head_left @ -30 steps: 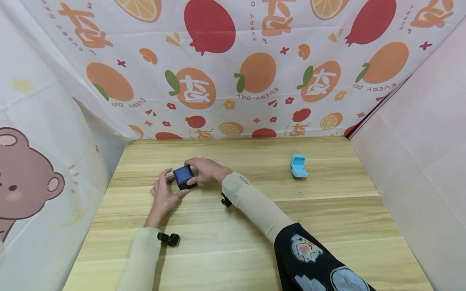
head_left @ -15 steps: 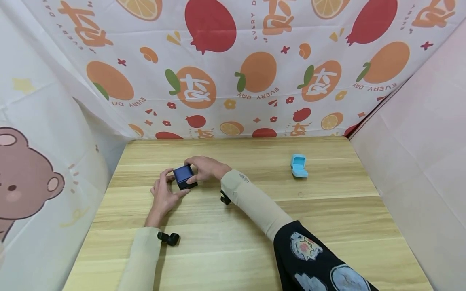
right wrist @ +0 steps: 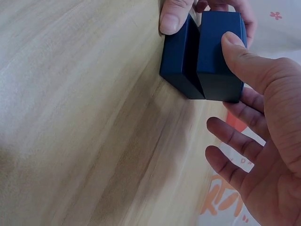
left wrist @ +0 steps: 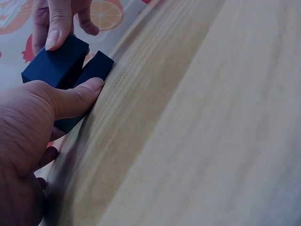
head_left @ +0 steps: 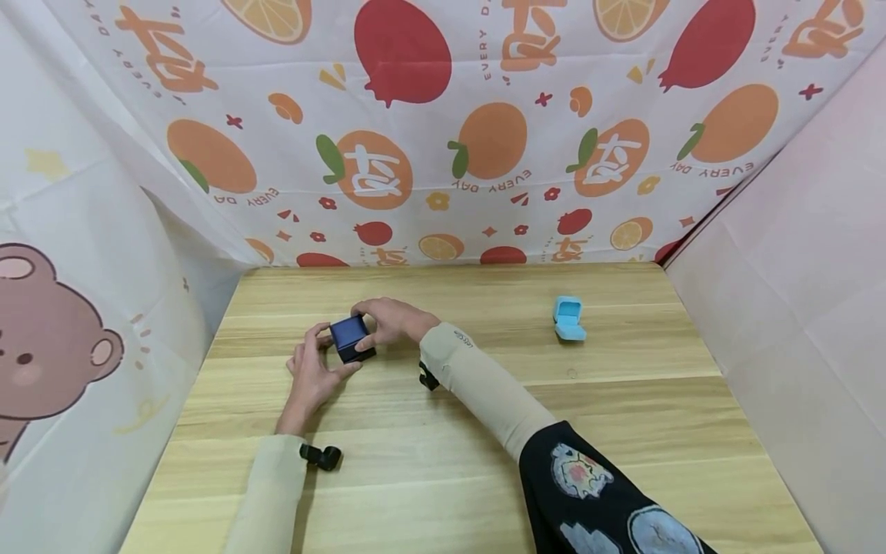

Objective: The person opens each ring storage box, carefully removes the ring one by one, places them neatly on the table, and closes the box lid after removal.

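Observation:
A small dark blue ring box (head_left: 349, 332) sits on the wooden table, left of the middle. My left hand (head_left: 313, 378) holds its base (right wrist: 175, 57), with the thumb pressed on one side. From the other side my right hand (head_left: 396, 322) pinches the lid (right wrist: 217, 42) between thumb and fingers. Both wrist views show a narrow wedge-shaped gap between lid and base, so the lid is slightly raised at one side. What lies inside the box is hidden.
A light blue ring box (head_left: 569, 318) stands with its lid up toward the right rear of the table (head_left: 443, 477). A small faint ring-like mark (head_left: 571, 373) shows just in front of it. Printed cloth (head_left: 429, 154) hangs behind the table.

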